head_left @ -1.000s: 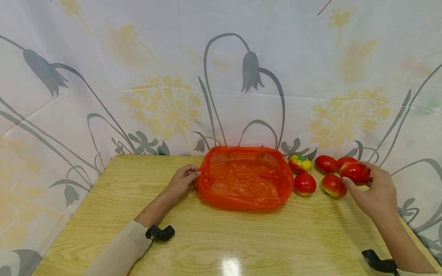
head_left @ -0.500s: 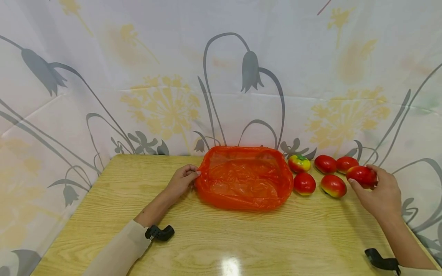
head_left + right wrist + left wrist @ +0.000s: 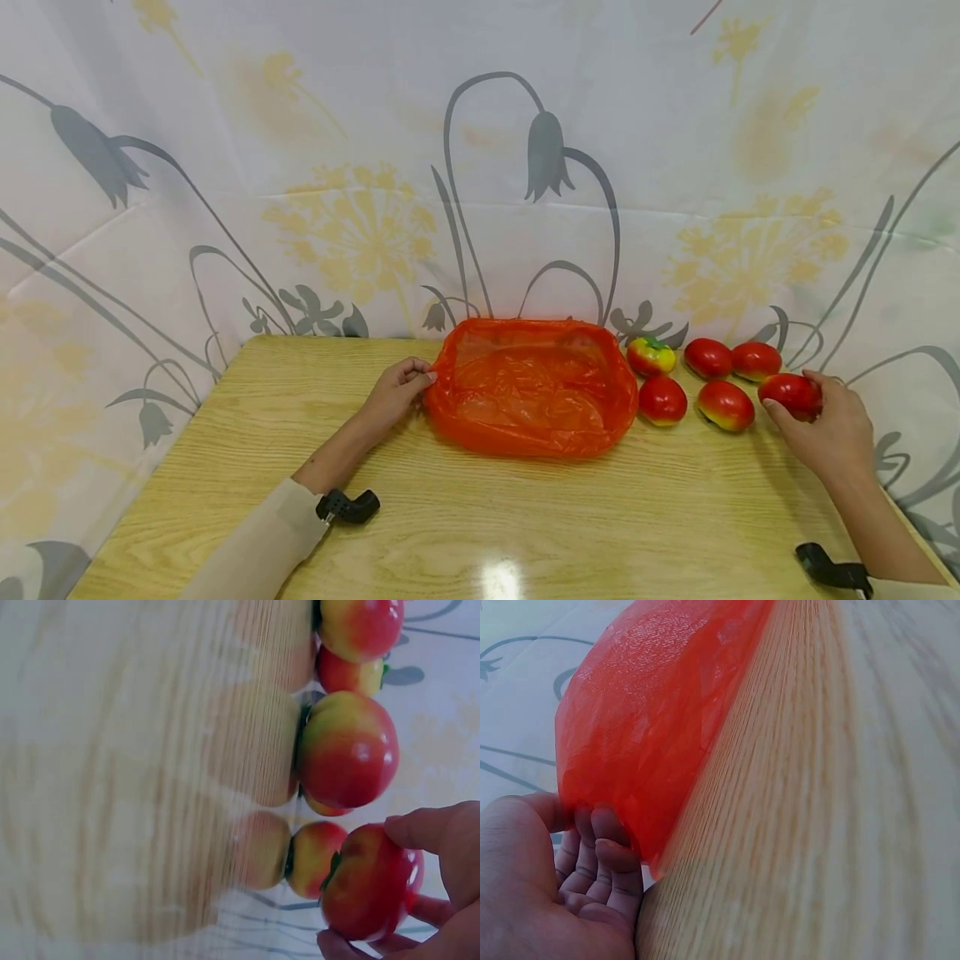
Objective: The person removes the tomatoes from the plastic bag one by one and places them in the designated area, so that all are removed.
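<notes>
An orange-red plastic bag (image 3: 532, 392) stands on the table with its mouth spread wide. At its left edge, my left hand (image 3: 396, 392) pinches the rim between thumb and curled fingers; the left wrist view shows the film (image 3: 645, 712) rising from that grip. My right hand (image 3: 832, 425) holds a shiny red persimmon (image 3: 790, 395) at the right end of the fruit group. In the right wrist view the green cap of this persimmon (image 3: 371, 881) faces the table side. Whether it touches the table I cannot tell.
Several other persimmons lie between bag and right hand, among them a red one (image 3: 726, 406), another red one (image 3: 662, 400) beside the bag, and a yellow-red one (image 3: 651, 356) with its green cap up. Behind the wooden table (image 3: 465, 517) hangs a flower-patterned cloth (image 3: 360, 125).
My right hand has moved right and lower with the persimmon, away from the neighbouring ones, uncovering the one behind. My left hand and the bag have stayed in place.
</notes>
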Demonstrator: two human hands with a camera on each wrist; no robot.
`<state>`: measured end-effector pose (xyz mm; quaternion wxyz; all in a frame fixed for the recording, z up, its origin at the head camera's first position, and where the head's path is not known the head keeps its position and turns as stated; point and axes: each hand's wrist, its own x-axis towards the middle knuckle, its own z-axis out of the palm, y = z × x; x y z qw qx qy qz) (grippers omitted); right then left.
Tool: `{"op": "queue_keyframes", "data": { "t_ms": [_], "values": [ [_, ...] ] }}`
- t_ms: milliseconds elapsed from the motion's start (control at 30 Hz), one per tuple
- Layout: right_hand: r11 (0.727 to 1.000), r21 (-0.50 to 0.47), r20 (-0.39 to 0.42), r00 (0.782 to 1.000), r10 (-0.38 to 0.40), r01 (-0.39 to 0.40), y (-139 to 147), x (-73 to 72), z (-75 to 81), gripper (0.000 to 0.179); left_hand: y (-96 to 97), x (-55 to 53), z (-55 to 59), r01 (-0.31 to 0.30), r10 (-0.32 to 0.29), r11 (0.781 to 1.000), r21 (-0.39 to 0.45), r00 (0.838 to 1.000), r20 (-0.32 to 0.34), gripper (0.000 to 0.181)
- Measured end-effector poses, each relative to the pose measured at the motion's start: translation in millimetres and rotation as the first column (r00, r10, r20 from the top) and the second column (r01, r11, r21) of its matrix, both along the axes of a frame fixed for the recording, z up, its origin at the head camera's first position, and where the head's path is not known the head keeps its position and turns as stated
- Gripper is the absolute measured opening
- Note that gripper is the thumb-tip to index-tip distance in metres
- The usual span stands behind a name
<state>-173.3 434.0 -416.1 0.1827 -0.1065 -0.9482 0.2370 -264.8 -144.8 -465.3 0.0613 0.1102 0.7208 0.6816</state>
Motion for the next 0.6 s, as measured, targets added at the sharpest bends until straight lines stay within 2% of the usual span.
{"op": "queue_keyframes", "data": {
  "t_ms": [200, 600],
  "values": [
    [1.0, -0.005, 0.064, 0.998, 0.025, -0.025, 6.7, -0.4, -2.3, 0.073, -0.5, -1.9, -2.4, -0.002, 0.002, 1.0, -0.012, 1.0, -0.008, 0.023],
    [0.999, -0.004, 0.108, 0.993, 0.042, -0.042, 5.7, 0.0, -4.1, 0.072, -0.8, -2.8, -3.3, -0.013, 0.013, 1.0, -0.022, 1.0, -0.011, 0.023]
  ]
}}
